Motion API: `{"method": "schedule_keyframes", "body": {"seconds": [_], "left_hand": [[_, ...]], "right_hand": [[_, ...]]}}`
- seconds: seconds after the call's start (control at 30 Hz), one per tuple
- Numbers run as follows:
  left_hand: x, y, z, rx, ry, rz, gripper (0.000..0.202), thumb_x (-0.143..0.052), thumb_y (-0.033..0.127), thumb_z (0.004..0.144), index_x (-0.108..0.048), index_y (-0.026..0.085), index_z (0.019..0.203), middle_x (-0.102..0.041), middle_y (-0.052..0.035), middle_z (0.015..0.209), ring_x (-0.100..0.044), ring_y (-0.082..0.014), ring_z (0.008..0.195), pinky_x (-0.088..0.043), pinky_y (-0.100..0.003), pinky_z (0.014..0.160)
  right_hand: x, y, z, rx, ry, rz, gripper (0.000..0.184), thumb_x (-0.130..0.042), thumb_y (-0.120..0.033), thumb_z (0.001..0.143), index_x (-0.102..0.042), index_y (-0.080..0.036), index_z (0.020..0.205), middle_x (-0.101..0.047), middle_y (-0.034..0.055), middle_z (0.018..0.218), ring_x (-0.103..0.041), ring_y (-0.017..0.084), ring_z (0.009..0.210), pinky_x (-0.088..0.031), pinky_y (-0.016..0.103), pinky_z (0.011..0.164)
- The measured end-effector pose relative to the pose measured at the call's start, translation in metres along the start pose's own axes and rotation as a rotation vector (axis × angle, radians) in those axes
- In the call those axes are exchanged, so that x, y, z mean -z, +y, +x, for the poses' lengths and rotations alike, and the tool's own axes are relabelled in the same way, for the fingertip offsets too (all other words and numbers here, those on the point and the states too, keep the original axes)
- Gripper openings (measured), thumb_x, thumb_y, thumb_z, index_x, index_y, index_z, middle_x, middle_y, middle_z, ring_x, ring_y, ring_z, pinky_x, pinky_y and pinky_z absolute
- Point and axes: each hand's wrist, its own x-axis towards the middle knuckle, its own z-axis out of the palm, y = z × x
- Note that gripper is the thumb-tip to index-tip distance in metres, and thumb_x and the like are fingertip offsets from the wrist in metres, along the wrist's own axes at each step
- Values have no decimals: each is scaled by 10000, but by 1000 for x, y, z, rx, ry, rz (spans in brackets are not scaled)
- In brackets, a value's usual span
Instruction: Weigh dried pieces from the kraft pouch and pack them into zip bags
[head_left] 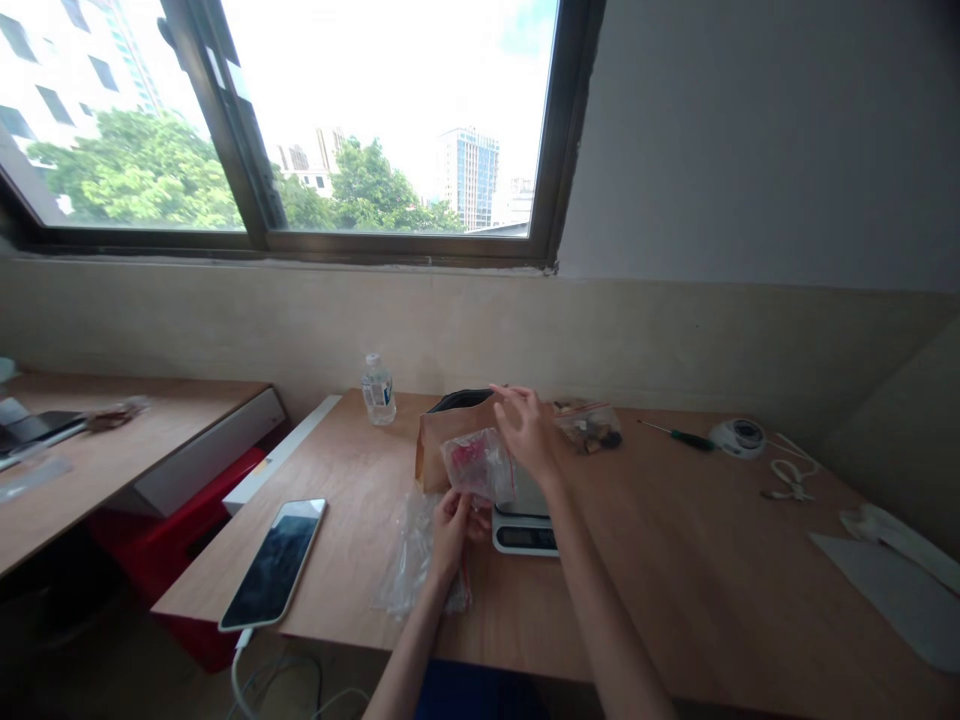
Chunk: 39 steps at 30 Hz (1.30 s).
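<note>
A clear zip bag with a red mark [477, 464] is pinched at its lower edge by my left hand [454, 525]. My right hand [526, 428] is raised at the bag's upper right, fingers stretched out and apart; whether it touches the plastic I cannot tell. Behind the bag stands a brown paper bag [433, 450] with its dark top open. A kitchen scale [526, 538] sits below my right hand, its platform partly hidden by the arm and the zip bag. Under my left wrist lies a pile of clear plastic bags [409, 565].
A phone [276, 562] on a cable lies at the left edge, a water bottle [379, 390] behind it. Toward the back right are a filled zip bag [589, 428], a screwdriver [690, 439] and a white dome camera [739, 438] with its cord.
</note>
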Motion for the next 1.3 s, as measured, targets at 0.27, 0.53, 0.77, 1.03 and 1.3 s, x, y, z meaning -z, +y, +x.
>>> {"method": "schedule_keyframes", "body": {"seconds": [0.27,0.53,0.77,1.03,1.3], "left_hand": [[0,-8,-7,-155,-90,235,297,-517,455,831,-572,166,796,-658,-16,638,-595,-129,485,-452,-222,484],[-18,15,-10,-230,-300,432,338,-432,410,883,-621,159,1007,-616,-2,648,-582,-118,507,-446,-220,505],[-49,62,-31,-264,-270,384,370,-451,393,881,-550,178,1165,-598,-91,1167,-547,-210,1069,-413,-326,923],[-43,62,-25,-216,46,440,271,-439,447,871,-475,184,815,-493,49,606,-494,-108,540,-385,-220,550],[9,51,-33,-15,45,465,364,-451,543,796,-474,194,897,-464,68,553,-444,-109,429,-332,-219,437]], "right_hand": [[8,15,-74,-273,-130,117,428,-584,-489,780,-543,-187,1080,-609,98,1062,-559,237,1009,-428,370,899],[44,25,-64,-447,346,332,392,-579,-570,748,-474,-197,809,-520,-47,600,-511,120,508,-412,230,522],[50,11,-75,-432,389,169,372,-469,-571,824,-450,-203,873,-541,-17,676,-505,125,533,-406,231,510],[5,2,-94,-428,175,96,324,-395,-530,871,-438,-210,845,-597,20,670,-576,169,582,-409,247,531],[-13,39,-116,-453,38,95,329,-368,-490,885,-515,-202,827,-530,-21,557,-512,151,480,-386,238,468]]}}
